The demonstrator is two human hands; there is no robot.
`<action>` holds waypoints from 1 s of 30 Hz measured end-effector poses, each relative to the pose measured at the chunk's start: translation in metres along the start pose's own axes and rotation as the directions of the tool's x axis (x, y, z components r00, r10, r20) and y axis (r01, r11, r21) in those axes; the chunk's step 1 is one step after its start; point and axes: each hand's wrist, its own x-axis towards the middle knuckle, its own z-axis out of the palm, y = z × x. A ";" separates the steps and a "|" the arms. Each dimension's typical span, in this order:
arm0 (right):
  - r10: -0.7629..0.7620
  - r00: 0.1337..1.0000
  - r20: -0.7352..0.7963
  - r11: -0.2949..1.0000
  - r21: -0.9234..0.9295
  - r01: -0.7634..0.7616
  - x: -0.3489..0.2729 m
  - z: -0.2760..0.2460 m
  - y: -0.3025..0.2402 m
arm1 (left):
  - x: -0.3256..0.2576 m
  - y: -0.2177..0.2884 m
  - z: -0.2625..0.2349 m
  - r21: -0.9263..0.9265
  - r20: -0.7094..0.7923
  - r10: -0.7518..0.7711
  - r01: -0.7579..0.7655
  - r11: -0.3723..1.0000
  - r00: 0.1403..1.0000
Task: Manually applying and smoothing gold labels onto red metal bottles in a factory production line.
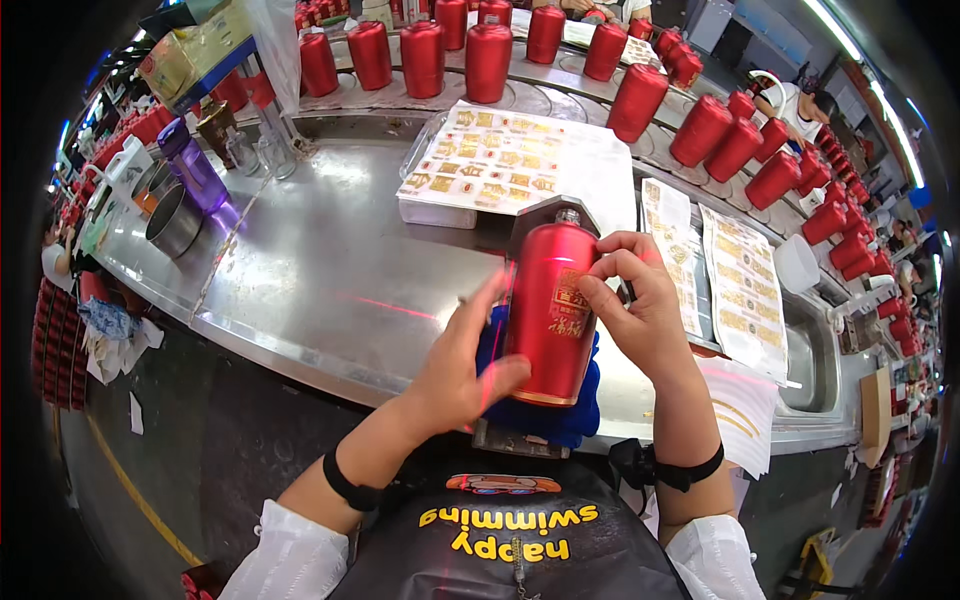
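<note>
A glossy red bottle (545, 340) with a bare clear neck leans back on a blue cloth (585, 400), in a dark angular holder (540, 213). On its front is a gold label (570, 287), with gold characters below. My right hand (635, 290) is at the bottle's upper right side, thumb and forefinger pinched together at the label's edge. My left hand (465, 355) is along the bottle's left side, fingers stretched out and thumb apart, the thumb tip over the bottle's lower edge. Whether its fingers press on the bottle I cannot tell.
A sheet of gold labels (490, 160) lies on a pale box behind the holder; more label sheets (745, 280) are at right, near a sink (810, 375). Red bottles (422, 60) line a curved conveyor. A purple bottle (195, 165) and metal pot (175, 225) stand left.
</note>
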 end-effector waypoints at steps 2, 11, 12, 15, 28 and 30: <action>0.027 1.000 0.000 1.000 0.003 -0.027 -0.004 0.001 0.007 | 0.020 -0.005 0.009 -0.193 -0.083 -0.078 0.060 0.979 0.993; 0.032 0.999 -0.021 0.999 0.025 -0.031 -0.002 0.004 0.010 | 0.056 -0.003 0.027 -0.406 -0.088 -0.226 0.172 0.898 0.970; 0.032 0.999 -0.040 0.999 0.038 -0.031 -0.002 0.005 0.012 | 0.056 -0.003 0.026 -0.363 -0.091 -0.239 0.192 0.912 0.967; 0.000 0.998 -0.056 0.999 0.050 0.003 -0.002 0.008 0.019 | 0.058 -0.003 0.026 -0.398 -0.095 -0.211 0.157 0.904 0.973; 0.190 0.973 -0.128 0.952 0.265 -0.151 -0.018 0.020 0.030 | 0.066 -0.018 0.025 -0.443 -0.051 -0.252 0.204 0.873 0.966; 0.234 0.967 -0.104 0.929 0.318 -0.191 -0.018 0.020 0.033 | 0.067 -0.017 0.024 -0.503 -0.026 -0.280 0.230 0.833 0.960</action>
